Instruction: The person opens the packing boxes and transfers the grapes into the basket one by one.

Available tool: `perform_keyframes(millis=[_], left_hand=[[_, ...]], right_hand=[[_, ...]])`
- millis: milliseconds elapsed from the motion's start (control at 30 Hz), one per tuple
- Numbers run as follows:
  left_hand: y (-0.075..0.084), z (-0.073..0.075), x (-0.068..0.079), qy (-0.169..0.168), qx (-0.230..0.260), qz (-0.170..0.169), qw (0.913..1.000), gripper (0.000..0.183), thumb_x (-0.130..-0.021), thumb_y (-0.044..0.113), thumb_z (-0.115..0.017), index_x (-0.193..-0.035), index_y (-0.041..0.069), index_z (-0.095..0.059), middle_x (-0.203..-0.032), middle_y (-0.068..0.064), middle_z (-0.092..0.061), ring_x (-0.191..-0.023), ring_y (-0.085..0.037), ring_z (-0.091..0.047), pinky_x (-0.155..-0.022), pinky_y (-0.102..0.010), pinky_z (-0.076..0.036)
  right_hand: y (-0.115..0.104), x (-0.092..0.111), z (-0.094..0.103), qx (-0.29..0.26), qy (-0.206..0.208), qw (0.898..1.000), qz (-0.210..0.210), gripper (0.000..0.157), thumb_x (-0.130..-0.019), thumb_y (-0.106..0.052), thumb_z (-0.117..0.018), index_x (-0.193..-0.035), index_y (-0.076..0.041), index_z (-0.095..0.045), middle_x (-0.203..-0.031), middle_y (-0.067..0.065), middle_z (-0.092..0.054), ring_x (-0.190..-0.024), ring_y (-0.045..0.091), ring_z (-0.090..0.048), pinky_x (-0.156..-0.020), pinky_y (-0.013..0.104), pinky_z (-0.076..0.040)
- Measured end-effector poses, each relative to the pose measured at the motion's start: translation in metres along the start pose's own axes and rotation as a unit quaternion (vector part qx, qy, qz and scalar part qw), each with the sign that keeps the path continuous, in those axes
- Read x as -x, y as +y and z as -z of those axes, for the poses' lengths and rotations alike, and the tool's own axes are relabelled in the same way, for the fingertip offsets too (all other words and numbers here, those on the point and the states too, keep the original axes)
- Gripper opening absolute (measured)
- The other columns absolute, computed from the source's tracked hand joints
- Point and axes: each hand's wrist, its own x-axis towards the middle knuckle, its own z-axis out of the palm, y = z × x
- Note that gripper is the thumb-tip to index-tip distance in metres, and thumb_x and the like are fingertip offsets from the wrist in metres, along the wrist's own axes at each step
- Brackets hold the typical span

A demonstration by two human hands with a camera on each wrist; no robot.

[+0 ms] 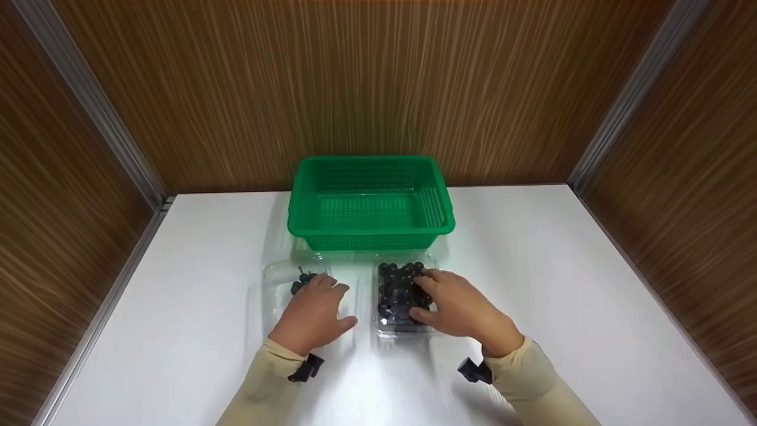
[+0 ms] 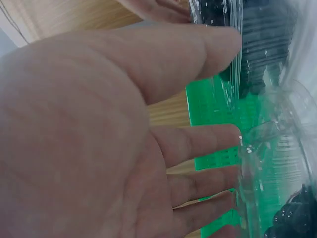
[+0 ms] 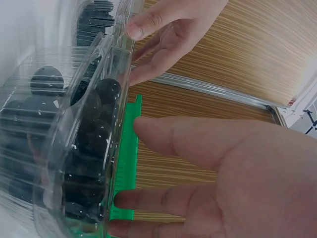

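Note:
Dark grapes (image 1: 395, 293) fill a clear plastic box (image 1: 387, 334) on the table. My right hand (image 1: 461, 305) lies over this box's right side, thumb and fingertips at the grapes. In the right wrist view its fingers (image 3: 158, 198) look nearly straight, close to the box's rim. To the left, a second clear plastic box (image 1: 272, 275) contains a small bunch of dark grapes (image 1: 297, 286). Above it is my left hand (image 1: 316, 313), thumb spread and fingers extended, as the left wrist view shows. Part of the small bunch is hidden behind the left hand. Neither hand visibly grips anything.
A green perforated basket (image 1: 371, 239) stands behind both boxes, near the back panel (image 1: 378, 89). Wood-grain panels enclose the white table (image 1: 532, 254) at the back and on both sides. Black wrist mounts (image 1: 476, 371) sit at the sleeves' cuffs.

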Motion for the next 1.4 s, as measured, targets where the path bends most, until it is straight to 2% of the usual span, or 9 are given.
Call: perform_keyframes(millis=[133,433,733,833,1033,1267,1400], left_hand=[[-0.007,0.005,0.001,0.008,0.001,0.011,0.9999,0.051,-0.090,0.030,-0.080,-0.126,-0.005,-0.067,-0.128,-0.024,-0.065,-0.132,-0.042,-0.053,-0.112,-0.051,-0.043],[-0.017,0.017,0.007,0.012,0.012,0.034,0.9993,0.044,-0.090,0.027,-0.078,-0.121,-0.003,-0.070,-0.119,-0.022,-0.065,-0.122,-0.040,-0.056,-0.103,-0.051,-0.049],[-0.023,0.028,0.012,-0.015,0.053,0.082,0.9951,0.040,-0.091,0.028,-0.077,-0.119,0.000,-0.070,-0.116,-0.017,-0.062,-0.117,-0.036,-0.056,-0.097,-0.049,-0.052],[-0.021,0.031,0.012,-0.014,0.054,0.089,0.9944,0.043,-0.090,0.029,-0.077,-0.121,0.000,-0.069,-0.117,-0.018,-0.060,-0.122,-0.039,-0.053,-0.100,-0.051,-0.050],[-0.011,0.029,0.010,0.007,0.037,0.074,0.9965,0.051,-0.091,0.030,-0.077,-0.131,0.000,-0.064,-0.126,-0.021,-0.060,-0.133,-0.043,-0.049,-0.107,-0.054,-0.045],[0.001,0.021,0.006,0.032,0.032,0.026,0.9986,0.058,-0.092,0.030,-0.078,-0.138,0.000,-0.060,-0.131,-0.022,-0.060,-0.130,-0.044,-0.051,-0.110,-0.059,-0.042],[0.005,0.018,0.005,0.035,0.030,0.023,0.9987,0.060,-0.092,0.031,-0.078,-0.140,0.001,-0.058,-0.134,-0.021,-0.059,-0.132,-0.044,-0.051,-0.110,-0.061,-0.040]], right_hand=[[0.000,0.000,0.000,-0.003,-0.003,1.000,0.000,0.060,-0.096,-0.033,-0.073,-0.139,0.006,-0.058,-0.142,0.026,-0.057,-0.129,0.045,-0.056,-0.111,0.057,-0.043],[-0.002,0.000,0.001,0.001,-0.014,1.000,-0.011,0.063,-0.097,-0.035,-0.073,-0.143,0.005,-0.056,-0.148,0.027,-0.053,-0.136,0.047,-0.050,-0.114,0.058,-0.039],[-0.003,-0.001,0.001,-0.003,-0.026,0.999,-0.026,0.065,-0.097,-0.035,-0.072,-0.145,0.004,-0.054,-0.151,0.025,-0.050,-0.138,0.046,-0.048,-0.116,0.057,-0.038],[-0.003,-0.001,0.001,0.001,-0.026,0.999,-0.030,0.065,-0.097,-0.036,-0.072,-0.145,0.004,-0.054,-0.152,0.025,-0.049,-0.139,0.046,-0.047,-0.116,0.057,-0.037],[-0.003,-0.001,-0.002,0.009,-0.019,0.999,-0.035,0.065,-0.097,-0.036,-0.072,-0.145,0.003,-0.054,-0.153,0.024,-0.048,-0.140,0.044,-0.047,-0.116,0.057,-0.037],[-0.007,-0.005,-0.009,0.008,-0.004,1.000,-0.027,0.065,-0.098,-0.041,-0.070,-0.147,0.000,-0.054,-0.155,0.023,-0.047,-0.142,0.042,-0.046,-0.116,0.057,-0.038],[-0.008,-0.007,-0.012,0.014,-0.001,1.000,-0.020,0.067,-0.099,-0.044,-0.068,-0.149,-0.001,-0.053,-0.157,0.021,-0.046,-0.143,0.040,-0.045,-0.115,0.056,-0.039]])
